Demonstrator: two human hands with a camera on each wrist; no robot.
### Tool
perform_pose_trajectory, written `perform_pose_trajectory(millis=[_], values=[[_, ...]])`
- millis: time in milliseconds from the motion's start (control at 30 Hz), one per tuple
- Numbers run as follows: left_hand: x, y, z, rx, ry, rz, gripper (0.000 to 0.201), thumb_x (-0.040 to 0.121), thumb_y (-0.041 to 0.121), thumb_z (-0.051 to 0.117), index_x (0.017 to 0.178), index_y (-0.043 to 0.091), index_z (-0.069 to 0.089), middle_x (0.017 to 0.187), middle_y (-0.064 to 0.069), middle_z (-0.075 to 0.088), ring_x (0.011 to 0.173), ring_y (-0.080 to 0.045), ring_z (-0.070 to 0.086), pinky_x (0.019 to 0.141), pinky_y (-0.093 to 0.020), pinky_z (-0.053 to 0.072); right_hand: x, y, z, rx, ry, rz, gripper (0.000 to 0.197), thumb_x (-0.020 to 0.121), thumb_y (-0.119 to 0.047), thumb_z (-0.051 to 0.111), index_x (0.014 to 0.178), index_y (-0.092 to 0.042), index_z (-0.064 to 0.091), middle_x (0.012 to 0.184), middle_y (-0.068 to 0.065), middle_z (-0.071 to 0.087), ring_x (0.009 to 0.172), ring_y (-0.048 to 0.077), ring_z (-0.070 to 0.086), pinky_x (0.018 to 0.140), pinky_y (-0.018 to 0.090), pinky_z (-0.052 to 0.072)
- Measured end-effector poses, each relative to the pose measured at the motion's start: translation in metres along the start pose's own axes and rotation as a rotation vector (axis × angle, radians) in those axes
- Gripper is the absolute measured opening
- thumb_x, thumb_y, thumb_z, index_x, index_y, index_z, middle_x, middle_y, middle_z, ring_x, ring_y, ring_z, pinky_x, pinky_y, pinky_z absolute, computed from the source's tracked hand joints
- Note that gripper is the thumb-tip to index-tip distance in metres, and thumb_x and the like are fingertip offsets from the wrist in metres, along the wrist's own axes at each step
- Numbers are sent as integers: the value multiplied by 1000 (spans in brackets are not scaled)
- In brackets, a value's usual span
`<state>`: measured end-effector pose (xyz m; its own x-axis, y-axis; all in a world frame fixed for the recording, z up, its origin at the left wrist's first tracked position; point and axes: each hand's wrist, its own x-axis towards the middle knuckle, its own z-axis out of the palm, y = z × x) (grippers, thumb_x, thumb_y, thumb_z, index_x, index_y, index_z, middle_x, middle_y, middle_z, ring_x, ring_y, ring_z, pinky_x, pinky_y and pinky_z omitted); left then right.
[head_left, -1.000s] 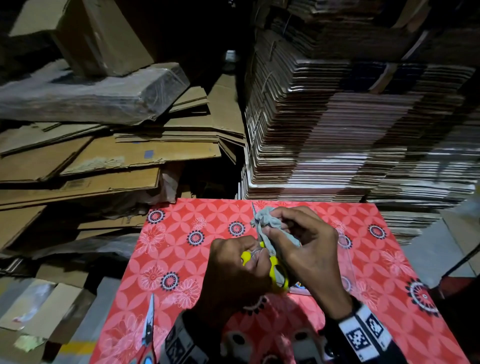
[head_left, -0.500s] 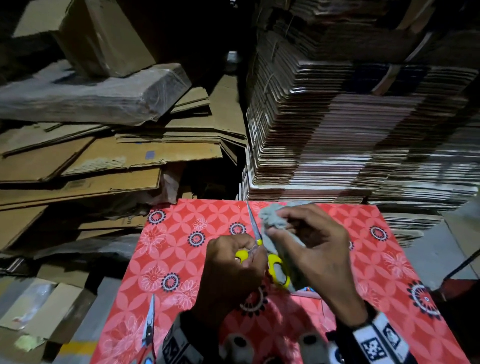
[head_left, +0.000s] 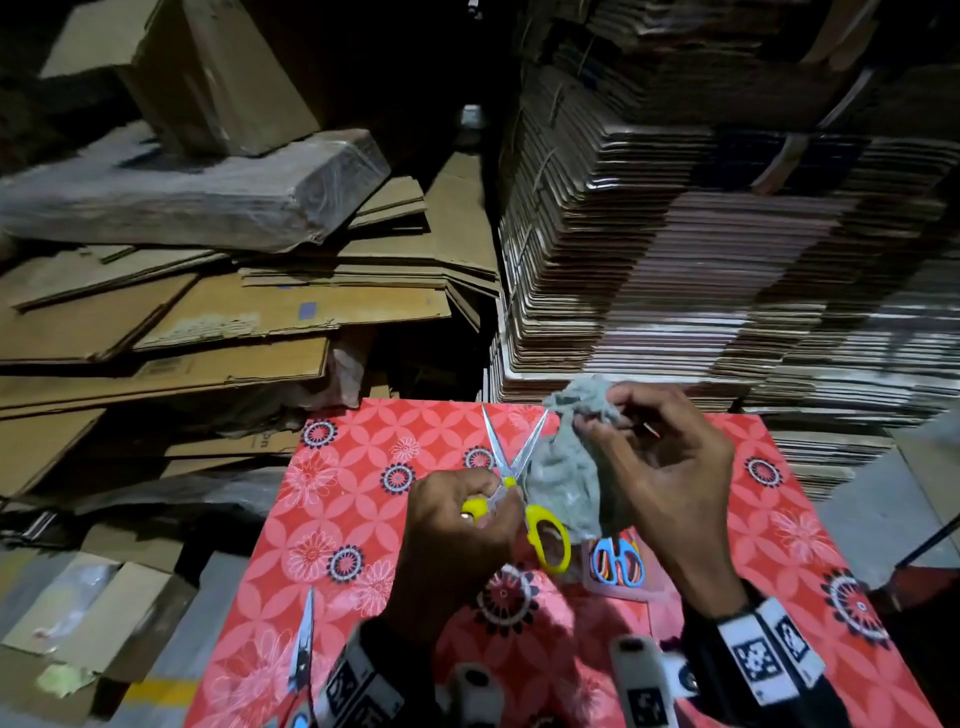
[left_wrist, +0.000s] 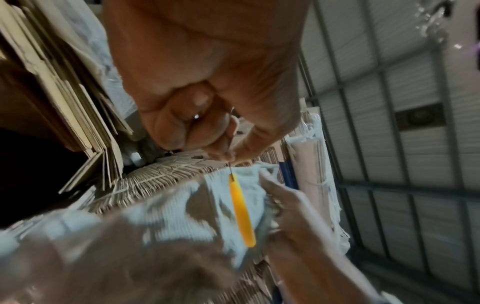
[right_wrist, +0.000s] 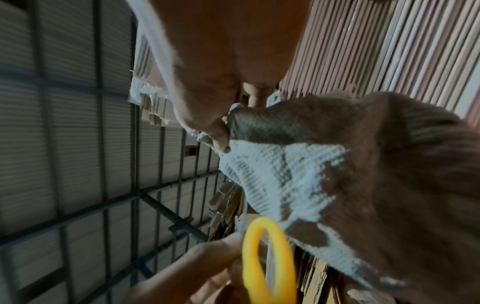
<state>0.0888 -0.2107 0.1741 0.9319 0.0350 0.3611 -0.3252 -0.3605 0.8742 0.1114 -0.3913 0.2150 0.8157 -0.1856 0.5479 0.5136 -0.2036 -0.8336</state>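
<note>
1. Scissors (head_left: 510, 478) and a cloth (head_left: 558, 483) are held up over a red board, in a dim storeroom crowded with cardboard.
2. A tall stack (head_left: 701, 286) of flattened cartons rises behind the board on the right. Loose sheets (head_left: 234, 322) lie heaped on the left, with a plastic-wrapped bundle (head_left: 182, 197) on top.
3. The board (head_left: 353, 467) lies flat, printed with pale petals and dark round flowers. Grey floor (head_left: 883, 509) shows to its right.
4. The cloth is grey, knitted and crumpled. The right hand (head_left: 665, 467) pinches its upper end between thumb and fingertips, and the rest hangs just beside one blade.
5. The scissors have yellow loop handles and bright steel blades, spread in a V that points away from the person. The left hand (head_left: 457, 540) curls its fingers round one loop; the other loop hangs free.
6. A small blue pair (head_left: 618, 561) lies on the board below the cloth, and a second pair (head_left: 304, 649) lies at the near left edge.
</note>
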Motion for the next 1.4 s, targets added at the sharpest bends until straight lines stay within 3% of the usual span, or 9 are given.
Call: perform_pose_trajectory(millis=[133,300,433,533,767,933,1100,1233,1400], values=[[-2,2,4,-46,-22,-2,40,81,30,62,51,22,37,48,4,29,46,-10,27,51,-23,24,-18,2,11,-86,-215,-64,37,73,-2,88,96,-29,75,94,-14,70,86,10,71,73,23,56],[-3,1,6,107,-28,133,46,83,26,62,56,27,25,53,-3,26,45,-17,29,53,-26,21,-12,17,15,-118,-121,-57,36,77,-1,84,95,-30,75,92,-13,69,82,8,68,71,24,54],[-11,-9,11,123,-5,62,43,84,28,64,60,25,28,67,-3,37,50,-21,34,54,-34,32,14,31,6,-104,32,46,32,81,-4,85,96,-30,76,90,-9,67,77,14,66,74,43,59],[-5,-18,7,36,-54,10,42,85,28,67,54,23,40,49,9,38,49,-6,34,55,-23,31,13,18,1,-65,34,26,31,82,-2,85,95,-29,74,91,-4,67,78,13,64,76,35,57],[-5,-25,11,29,-29,-13,36,84,36,69,61,38,40,57,13,34,61,-12,34,59,-23,26,-12,11,11,-210,-194,-142,31,74,3,89,96,-16,79,96,-12,71,87,3,69,75,12,49],[-10,-38,12,72,-76,-42,30,86,37,69,63,31,51,58,12,40,62,-13,40,64,-22,33,12,20,-1,-201,-41,-33,29,80,-3,87,98,-24,78,91,-6,71,81,15,70,73,43,60],[-2,-30,5,87,-94,24,44,87,29,70,58,18,39,57,-3,29,54,-23,35,55,-23,27,2,-2,-6,-161,-237,-125,33,74,-3,92,97,-22,78,93,-11,72,81,11,71,72,28,58],[-5,-33,9,194,-108,22,32,87,37,66,62,29,48,58,13,34,59,-12,38,62,-26,33,-3,1,-1,-181,-414,-139,33,71,-1,93,100,-12,81,97,-12,71,85,9,72,76,20,57],[-6,-21,6,131,-224,2,17,80,51,59,71,37,55,73,5,59,71,-14,52,70,-23,42,-8,8,6,-134,-448,-70,33,73,0,92,98,-18,79,92,-10,69,83,15,71,73,29,61]])
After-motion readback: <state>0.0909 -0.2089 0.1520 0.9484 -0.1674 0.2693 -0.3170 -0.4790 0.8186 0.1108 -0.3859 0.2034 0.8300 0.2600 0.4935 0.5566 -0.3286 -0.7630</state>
